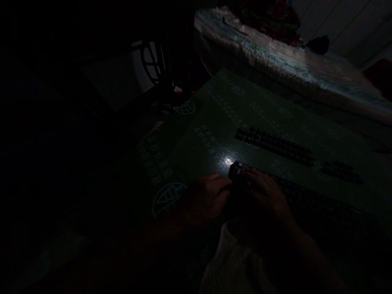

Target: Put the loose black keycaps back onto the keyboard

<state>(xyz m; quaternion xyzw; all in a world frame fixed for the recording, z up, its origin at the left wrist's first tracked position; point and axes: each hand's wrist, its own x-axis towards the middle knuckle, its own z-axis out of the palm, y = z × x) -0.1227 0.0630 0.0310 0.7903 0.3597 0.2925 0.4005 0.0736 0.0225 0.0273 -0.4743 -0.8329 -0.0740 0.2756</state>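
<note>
A dark keyboard (318, 200) lies at a slant on a green printed board (214, 118). My left hand (211, 192) is closed at the keyboard's left end, with fingers curled against its edge. Over the keyboard's left part rests my right hand (266, 190), its fingers bent together near the upper left corner; whatever is under the fingertips is hidden. Beyond the keyboard, rows of loose dark keycaps (275, 145) lie on the board, and a smaller group of keycaps (341, 171) sits further right. Deep shadow hides much of both hands.
A pale cloth-covered surface (275, 57) runs along the back, with a dark reddish cloth heap (269, 20) on it. At the back left stands a spoked wheel (151, 61). Light-coloured ribbed cloth (235, 257) shows at the bottom. The left side is almost black.
</note>
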